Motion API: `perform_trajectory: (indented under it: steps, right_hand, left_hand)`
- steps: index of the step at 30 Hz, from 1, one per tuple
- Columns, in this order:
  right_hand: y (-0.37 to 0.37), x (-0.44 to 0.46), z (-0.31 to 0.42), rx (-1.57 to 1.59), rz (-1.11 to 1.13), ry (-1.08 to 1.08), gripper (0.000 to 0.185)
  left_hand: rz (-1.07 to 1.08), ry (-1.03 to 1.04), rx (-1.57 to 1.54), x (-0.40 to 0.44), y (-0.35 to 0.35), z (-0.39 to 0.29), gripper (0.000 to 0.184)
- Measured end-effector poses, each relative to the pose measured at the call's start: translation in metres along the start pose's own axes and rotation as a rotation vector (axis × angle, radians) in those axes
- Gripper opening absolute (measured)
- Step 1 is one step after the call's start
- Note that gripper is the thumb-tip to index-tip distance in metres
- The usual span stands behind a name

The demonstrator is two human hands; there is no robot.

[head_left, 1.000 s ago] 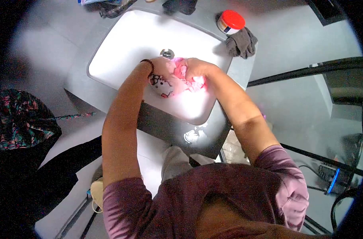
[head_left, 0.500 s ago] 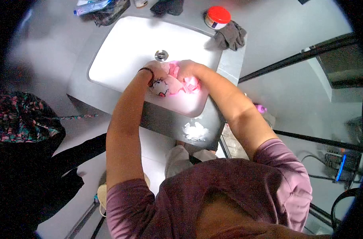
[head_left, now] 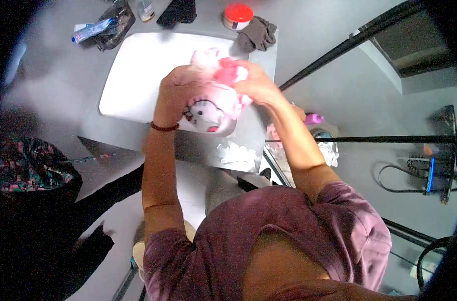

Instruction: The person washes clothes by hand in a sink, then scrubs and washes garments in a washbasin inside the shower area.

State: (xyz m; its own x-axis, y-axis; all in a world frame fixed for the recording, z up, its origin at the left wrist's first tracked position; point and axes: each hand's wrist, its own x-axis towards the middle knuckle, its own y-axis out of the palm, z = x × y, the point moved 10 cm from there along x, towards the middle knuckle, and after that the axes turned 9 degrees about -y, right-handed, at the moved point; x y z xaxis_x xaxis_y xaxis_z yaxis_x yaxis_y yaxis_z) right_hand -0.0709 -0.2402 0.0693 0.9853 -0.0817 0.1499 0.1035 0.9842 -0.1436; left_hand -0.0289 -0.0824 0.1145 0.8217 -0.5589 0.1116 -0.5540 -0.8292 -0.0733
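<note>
A pink garment (head_left: 221,98) with a cartoon face print is bunched between my hands, above the right part of the white sink (head_left: 133,75). My left hand (head_left: 181,85), with a dark bead bracelet at the wrist, is closed on its left side. My right hand (head_left: 258,85) grips the right side, where a brighter pink part (head_left: 229,72) shows between the hands. Motion blurs the cloth and fingers, and the fingertips are partly hidden in the folds. The sink drain is covered from view.
A red-lidded tub (head_left: 238,17) and a grey cloth (head_left: 257,35) lie at the sink's back right. Toothpaste (head_left: 93,31), a black bag (head_left: 117,25) and a black cloth (head_left: 177,12) are behind it. White residue (head_left: 236,156) marks the front counter edge.
Both hands have lifted the pink garment up from the sink basin, closer to the camera, and the cloth is more spread out. The camera view has shifted slightly.
</note>
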Motion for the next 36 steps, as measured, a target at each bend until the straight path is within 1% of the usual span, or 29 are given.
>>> perform_trajectory:
  steps: [1,2,4,5,6,7,8,10,12,14,15,17,18,19,20,21,22,23,24,25,26,27,28,30,31,32,34,35,36]
  right_hand:
    - [-0.009,-0.013,0.024,0.030,-0.032,-0.008,0.049]
    - [-0.020,-0.028,0.042,0.060,-0.066,-0.012,0.051]
    - [-0.043,-0.056,0.045,0.185,-0.058,0.018,0.053]
    - [-0.057,-0.072,0.042,0.156,-0.107,0.050,0.053]
    - [-0.071,-0.090,0.038,0.125,-0.156,0.082,0.054]
    - [-0.079,-0.107,0.037,0.187,-0.166,0.095,0.053]
    - [-0.081,-0.121,0.037,0.249,-0.178,0.104,0.051]
    - [-0.089,-0.150,0.038,0.201,-0.230,0.161,0.050]
    - [-0.095,-0.176,0.027,0.277,-0.274,0.163,0.049]
    - [-0.106,-0.201,0.019,0.254,-0.338,0.153,0.049]
    - [-0.104,-0.211,0.012,0.319,-0.344,0.219,0.049]
    - [-0.106,-0.235,-0.002,0.402,-0.360,0.320,0.052]
    - [-0.111,-0.242,-0.005,0.413,-0.368,0.319,0.052]
    - [-0.115,-0.252,-0.009,0.438,-0.337,0.338,0.053]
    - [-0.111,-0.258,-0.012,0.448,-0.316,0.362,0.054]
    - [-0.119,-0.266,-0.011,0.408,-0.339,0.378,0.054]
    - [-0.142,-0.290,-0.012,0.432,-0.446,0.362,0.054]
    - [-0.137,-0.290,-0.015,0.475,-0.360,0.378,0.055]
    - [-0.135,-0.295,-0.018,0.519,-0.273,0.390,0.056]
    - [-0.160,-0.330,-0.036,0.461,-0.320,0.409,0.058]
    - [-0.143,-0.307,-0.045,0.525,-0.304,0.460,0.055]
    - [-0.114,-0.278,-0.051,0.527,-0.294,0.474,0.054]
    - [-0.116,-0.287,-0.049,0.520,-0.330,0.483,0.052]
    - [-0.114,-0.279,-0.041,0.506,-0.327,0.479,0.051]
    - [-0.097,-0.267,-0.035,0.488,-0.352,0.497,0.050]
    - [-0.093,-0.269,-0.047,0.505,-0.359,0.487,0.050]
    - [-0.103,-0.285,-0.068,0.489,-0.412,0.518,0.050]
    - [-0.109,-0.292,-0.067,0.431,-0.376,0.570,0.051]
    - [-0.112,-0.297,-0.067,0.442,-0.391,0.582,0.051]
  left_hand:
    - [-0.021,0.189,0.259,-0.002,0.009,-0.014,0.025]
    - [0.063,0.467,0.434,-0.013,0.032,-0.031,0.029]
    - [0.055,0.007,0.070,-0.017,0.056,-0.028,0.034]
    - [0.051,0.000,0.070,-0.023,0.072,-0.028,0.034]
    - [0.069,0.014,-0.050,-0.029,0.088,-0.027,0.036]
    - [0.089,0.026,-0.169,-0.035,0.100,-0.028,0.037]
    - [0.091,0.020,-0.168,-0.039,0.106,-0.029,0.037]
    - [0.289,-0.231,-0.320,-0.052,0.145,-0.014,0.042]
    - [0.303,-0.223,-0.338,-0.060,0.157,-0.015,0.039]
    - [0.412,-0.326,-0.297,-0.070,0.183,-0.003,0.038]
    - [0.424,-0.364,-0.331,-0.075,0.191,-0.004,0.035]
    - [0.461,-0.392,-0.343,-0.084,0.210,0.000,0.033]
    - [0.485,-0.420,-0.369,-0.088,0.219,0.005,0.032]
    - [0.491,-0.356,-0.241,-0.091,0.231,0.012,0.020]
    - [0.517,-0.366,-0.232,-0.093,0.234,0.025,0.020]
    - [0.566,-0.194,-0.114,-0.095,0.245,0.022,0.014]
    - [0.693,-0.007,0.009,-0.099,0.283,0.007,0.009]
    - [0.648,-0.274,-0.072,-0.101,0.288,0.017,0.004]
    - [0.696,-0.279,-0.071,-0.116,0.301,0.015,0.004]
    - [0.689,-0.573,-0.257,-0.127,0.334,0.032,0.006]
    - [0.560,-0.864,-0.426,-0.122,0.306,0.059,0.012]
    - [0.610,-0.882,-0.401,-0.111,0.270,0.073,0.008]
    - [0.698,-0.878,-0.376,-0.113,0.284,0.065,0.008]
    - [0.647,-0.995,-0.413,-0.119,0.277,0.064,0.004]
    - [0.833,-0.580,-0.155,-0.093,0.266,0.055,0.003]
    - [0.720,-0.898,-0.322,-0.109,0.254,0.093,0.003]
    - [0.807,-0.844,-0.279,-0.107,0.268,0.087,0.004]
    - [0.706,-1.069,-0.386,-0.118,0.271,0.093,0.004]
    - [0.718,-1.088,-0.380,-0.121,0.276,0.093,0.004]
